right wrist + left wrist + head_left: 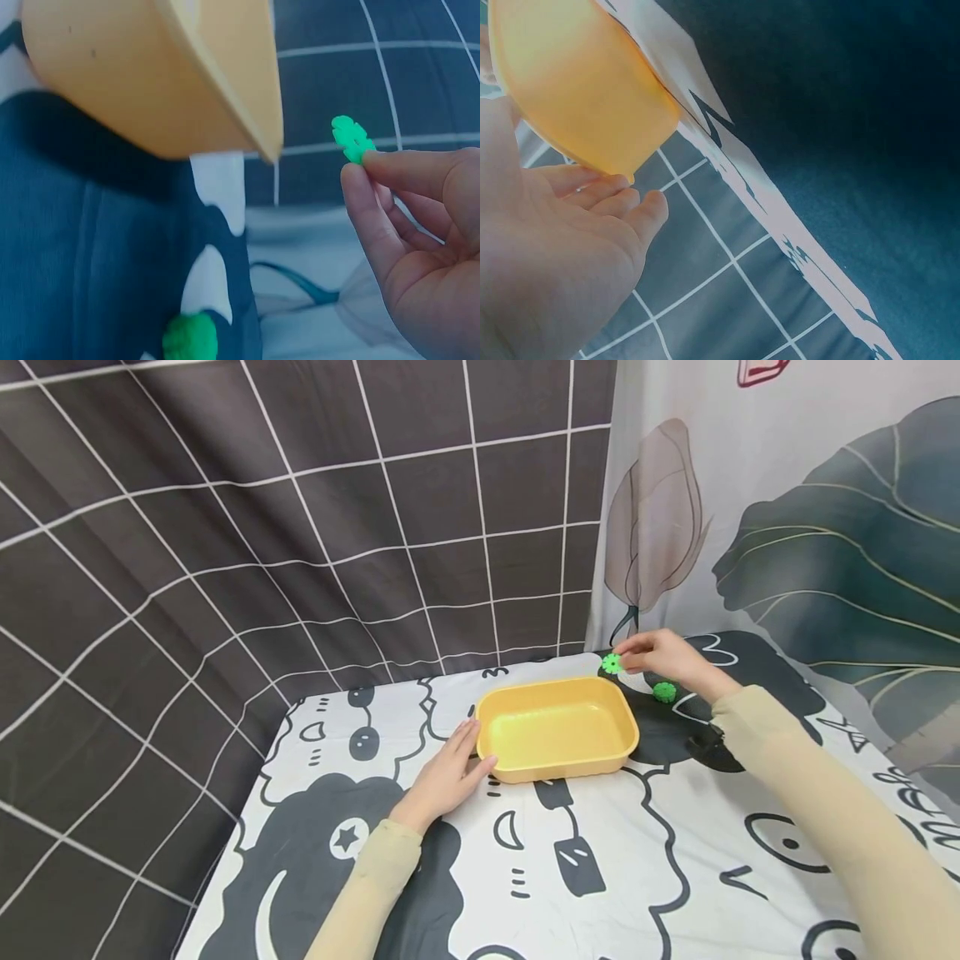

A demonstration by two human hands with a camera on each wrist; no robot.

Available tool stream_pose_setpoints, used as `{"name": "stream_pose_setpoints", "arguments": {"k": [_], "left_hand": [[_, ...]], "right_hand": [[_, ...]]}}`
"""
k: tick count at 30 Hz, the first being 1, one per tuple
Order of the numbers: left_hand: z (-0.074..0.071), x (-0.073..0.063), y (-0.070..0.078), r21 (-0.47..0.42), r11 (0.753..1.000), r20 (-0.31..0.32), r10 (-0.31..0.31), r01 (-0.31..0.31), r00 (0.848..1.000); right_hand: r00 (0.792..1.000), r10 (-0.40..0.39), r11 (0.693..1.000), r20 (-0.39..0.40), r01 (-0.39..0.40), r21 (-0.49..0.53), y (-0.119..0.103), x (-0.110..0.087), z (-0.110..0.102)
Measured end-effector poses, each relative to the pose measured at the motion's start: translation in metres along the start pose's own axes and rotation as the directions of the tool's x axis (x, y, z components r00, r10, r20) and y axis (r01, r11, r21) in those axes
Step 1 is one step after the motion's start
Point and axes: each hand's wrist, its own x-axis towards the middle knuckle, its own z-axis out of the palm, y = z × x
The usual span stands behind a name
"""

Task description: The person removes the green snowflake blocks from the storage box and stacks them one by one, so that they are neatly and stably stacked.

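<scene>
My right hand [663,657] pinches a bright green snowflake disc [612,663] between thumb and fingertips, above the far right corner of a yellow tray [558,770]. In the right wrist view the notched disc [352,138] is seen nearly edge-on, apart from the tray's rim. My left hand [448,777] lies against the tray's left side, its fingers along the outer wall and its thumb by the near left corner. The tray's inside shows only bare yellow floor. A round green notched piece [664,692] sits on the cloth to the right of the tray, below my right wrist.
A white cloth with black cartoon drawings [525,868] covers the surface under the tray. Dark grid-patterned fabric [420,527] hangs behind and at the left. A pale curtain with leaf prints [825,543] hangs at the back right. A small dark object [707,745] lies near my right sleeve.
</scene>
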Motion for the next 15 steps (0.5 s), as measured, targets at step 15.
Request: {"name": "stream_pose_setpoints", "arguments": {"k": [15], "left_hand": [[0.001,-0.002,0.002,-0.016,1.000,-0.017,-0.003,0.002,1.000]], "right_hand": [[0.976,0.113,0.984,-0.185,-0.084,0.157,0.057,-0.031,-0.024]]}}
